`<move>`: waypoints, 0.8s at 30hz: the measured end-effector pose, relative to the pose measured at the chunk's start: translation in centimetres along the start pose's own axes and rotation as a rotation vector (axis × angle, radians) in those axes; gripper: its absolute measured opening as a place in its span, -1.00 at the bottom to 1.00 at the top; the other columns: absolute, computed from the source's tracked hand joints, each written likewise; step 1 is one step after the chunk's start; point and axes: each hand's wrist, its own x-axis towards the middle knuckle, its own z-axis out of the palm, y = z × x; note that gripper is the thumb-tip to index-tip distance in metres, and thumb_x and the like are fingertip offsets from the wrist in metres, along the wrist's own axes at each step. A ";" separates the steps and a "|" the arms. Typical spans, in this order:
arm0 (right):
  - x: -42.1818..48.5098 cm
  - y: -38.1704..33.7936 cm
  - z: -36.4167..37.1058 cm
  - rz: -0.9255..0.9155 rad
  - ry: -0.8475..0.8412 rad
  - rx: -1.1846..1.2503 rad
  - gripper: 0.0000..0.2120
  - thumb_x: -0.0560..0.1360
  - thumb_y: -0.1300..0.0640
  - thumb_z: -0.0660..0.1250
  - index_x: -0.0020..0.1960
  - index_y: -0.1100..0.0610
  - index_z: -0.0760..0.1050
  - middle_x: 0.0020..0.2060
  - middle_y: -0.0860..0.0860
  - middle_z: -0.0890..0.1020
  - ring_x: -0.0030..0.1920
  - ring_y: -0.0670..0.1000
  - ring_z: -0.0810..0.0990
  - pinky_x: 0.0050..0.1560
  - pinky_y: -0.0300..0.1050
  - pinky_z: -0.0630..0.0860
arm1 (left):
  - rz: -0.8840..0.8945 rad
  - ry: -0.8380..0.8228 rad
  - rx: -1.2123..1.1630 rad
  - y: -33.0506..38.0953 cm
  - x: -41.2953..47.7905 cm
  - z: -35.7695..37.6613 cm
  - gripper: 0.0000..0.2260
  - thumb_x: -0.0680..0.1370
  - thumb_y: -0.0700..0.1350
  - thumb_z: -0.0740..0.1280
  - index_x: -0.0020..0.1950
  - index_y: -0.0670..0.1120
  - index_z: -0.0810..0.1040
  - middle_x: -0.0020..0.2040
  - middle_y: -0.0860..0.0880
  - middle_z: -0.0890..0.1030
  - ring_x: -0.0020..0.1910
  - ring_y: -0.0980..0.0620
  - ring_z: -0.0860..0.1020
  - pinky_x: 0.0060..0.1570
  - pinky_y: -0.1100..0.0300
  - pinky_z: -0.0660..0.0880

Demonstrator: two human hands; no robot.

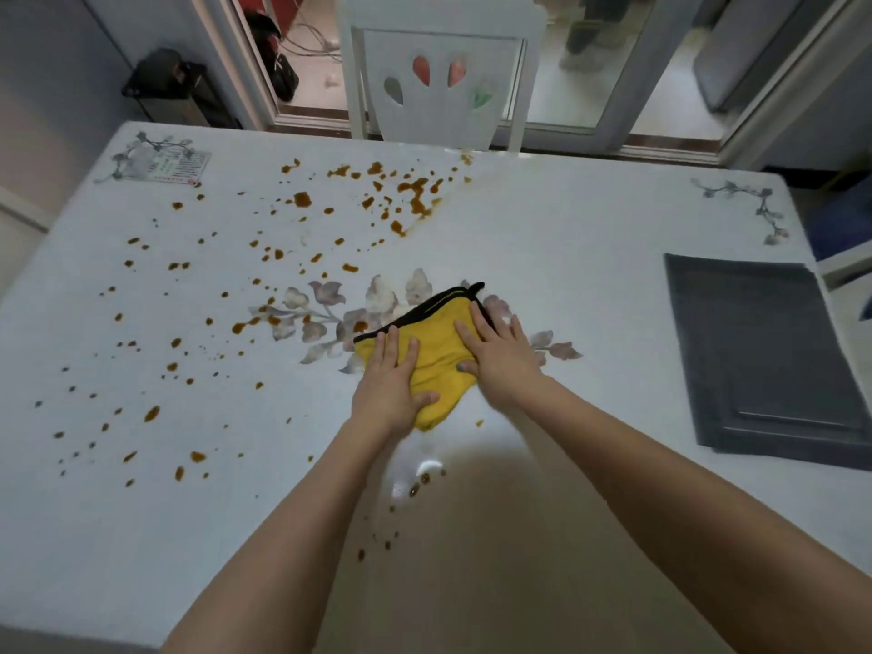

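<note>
A yellow cloth (436,361) with a black hem lies bunched on the white table (566,238), over a printed flower pattern near the middle. My left hand (391,384) presses flat on the cloth's left part, fingers straight. My right hand (502,349) presses flat on its right part, fingers spread, thumb on the cloth. Brown sauce splatters (415,195) dot the table's left half and far middle. A few more brown drops (420,483) lie between my forearms.
A dark grey mat (764,356) lies at the table's right edge. A white chair (439,73) stands at the far side. A small printed card (163,165) sits at the far left corner. Beyond it a dark bag (174,87) stands on the floor.
</note>
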 end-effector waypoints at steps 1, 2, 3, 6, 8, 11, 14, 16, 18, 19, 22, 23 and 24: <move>1.0 -0.1 -0.4 0.013 -0.007 -0.032 -0.36 0.63 -0.13 0.05 0.57 0.05 -0.13 0.56 0.07 -0.21 0.54 0.12 -0.26 0.52 0.15 -0.19 | -0.006 -0.012 0.011 0.0 1.0 -0.5 -0.18 0.51 0.23 0.26 0.56 0.00 -0.16 0.55 -0.08 -0.30 0.52 -0.07 -0.30 0.48 0.01 -0.06; 1.9 -0.3 -1.0 0.010 -0.025 -0.061 -0.36 0.63 -0.11 0.06 0.57 0.09 -0.13 0.55 0.08 -0.21 0.55 0.11 -0.26 0.52 0.13 -0.18 | -0.010 -0.028 0.024 0.0 1.7 -1.0 -0.17 0.50 0.23 0.27 0.56 0.00 -0.17 0.54 -0.09 -0.30 0.52 -0.08 -0.30 0.48 0.00 -0.10; 2.6 -0.5 -1.4 -0.008 -0.055 -0.077 -0.34 0.63 -0.08 0.08 0.57 0.14 -0.14 0.55 0.09 -0.22 0.55 0.10 -0.25 0.53 0.10 -0.14 | -0.010 -0.045 0.036 0.0 2.2 -1.3 -0.15 0.50 0.23 0.28 0.56 -0.01 -0.17 0.54 -0.10 -0.30 0.52 -0.09 -0.30 0.48 -0.01 -0.12; 2.2 -0.5 -1.6 -0.053 -0.110 0.007 -0.34 0.64 0.00 0.11 0.57 0.21 -0.16 0.55 0.12 -0.20 0.56 0.06 -0.19 0.52 0.03 -0.02 | -0.003 -0.068 0.057 -0.1 1.8 -1.3 -0.12 0.48 0.24 0.31 0.56 -0.01 -0.19 0.54 -0.11 -0.30 0.52 -0.10 -0.29 0.48 -0.02 -0.13; 0.3 -0.7 -1.0 -0.049 -0.095 0.031 -0.33 0.64 0.01 0.12 0.57 0.21 -0.16 0.55 0.14 -0.18 0.56 0.06 -0.16 0.50 0.01 0.02 | 0.019 -0.076 0.058 -0.1 0.7 -0.8 -0.10 0.46 0.24 0.33 0.56 0.00 -0.19 0.54 -0.11 -0.31 0.52 -0.09 -0.29 0.49 0.00 -0.12; -3.6 -2.2 0.6 -0.019 -0.095 0.110 -0.34 0.64 0.02 0.11 0.56 0.21 -0.18 0.55 0.14 -0.20 0.55 0.07 -0.20 0.54 0.00 -0.07 | 0.075 -0.102 0.056 -0.6 -2.0 0.2 -0.07 0.44 0.25 0.35 0.55 0.01 -0.19 0.54 -0.09 -0.32 0.52 -0.07 -0.30 0.50 0.01 -0.07; -7.6 -4.4 2.4 0.036 -0.117 0.169 -0.34 0.65 0.01 0.08 0.56 0.21 -0.22 0.54 0.13 -0.23 0.55 0.06 -0.23 0.53 -0.01 -0.15 | 0.126 -0.128 0.078 -1.3 -5.4 1.6 -0.07 0.43 0.26 0.35 0.55 0.02 -0.20 0.53 -0.07 -0.33 0.52 -0.07 -0.29 0.51 0.00 -0.02; -10.2 -6.5 3.6 0.085 -0.127 0.183 -0.34 0.65 0.01 0.07 0.55 0.20 -0.24 0.54 0.12 -0.24 0.55 0.06 -0.24 0.53 0.01 -0.14 | 0.150 -0.142 0.104 -2.1 -8.2 2.3 -0.06 0.43 0.26 0.35 0.55 0.02 -0.21 0.53 -0.06 -0.34 0.52 -0.06 -0.29 0.51 0.02 -0.01; -12.8 -9.0 4.7 0.130 -0.141 0.196 -0.34 0.65 0.00 0.06 0.55 0.20 -0.25 0.54 0.12 -0.24 0.55 0.06 -0.24 0.54 0.02 -0.15 | 0.176 -0.156 0.147 -3.2 -11.0 2.9 -0.06 0.43 0.26 0.35 0.55 0.02 -0.21 0.53 -0.06 -0.34 0.53 -0.07 -0.28 0.50 0.04 -0.04; -14.0 -10.5 5.3 0.149 -0.160 0.203 -0.34 0.65 -0.01 0.05 0.55 0.20 -0.26 0.54 0.12 -0.25 0.55 0.07 -0.25 0.54 0.02 -0.16 | 0.191 -0.167 0.173 -3.9 -12.4 3.1 -0.06 0.43 0.27 0.34 0.55 0.01 -0.22 0.53 -0.06 -0.34 0.53 -0.07 -0.28 0.50 0.05 -0.05; -17.3 -14.6 6.9 0.179 -0.184 0.218 -0.32 0.65 -0.03 0.05 0.54 0.19 -0.28 0.54 0.12 -0.25 0.55 0.08 -0.26 0.52 0.01 -0.17 | 0.254 -0.203 0.173 -6.9 -16.2 3.3 -0.07 0.44 0.25 0.34 0.54 0.03 -0.22 0.50 -0.01 -0.38 0.53 -0.03 -0.28 0.51 0.06 0.00; -18.0 -15.5 7.0 0.187 -0.182 0.225 -0.32 0.65 -0.03 0.06 0.55 0.19 -0.27 0.54 0.13 -0.25 0.55 0.09 -0.26 0.52 0.01 -0.17 | 0.285 -0.211 0.142 -8.1 -17.2 3.2 -0.09 0.44 0.24 0.35 0.54 0.06 -0.21 0.48 0.03 -0.39 0.53 0.01 -0.27 0.51 0.06 0.04; -18.5 -16.2 7.0 0.198 -0.175 0.240 -0.32 0.64 -0.03 0.07 0.55 0.19 -0.26 0.54 0.14 -0.25 0.55 0.09 -0.26 0.52 0.00 -0.17 | 0.302 -0.206 0.098 -9.5 -18.2 2.9 -0.10 0.44 0.25 0.35 0.54 0.08 -0.18 0.48 0.05 -0.40 0.52 0.04 -0.28 0.51 0.06 0.06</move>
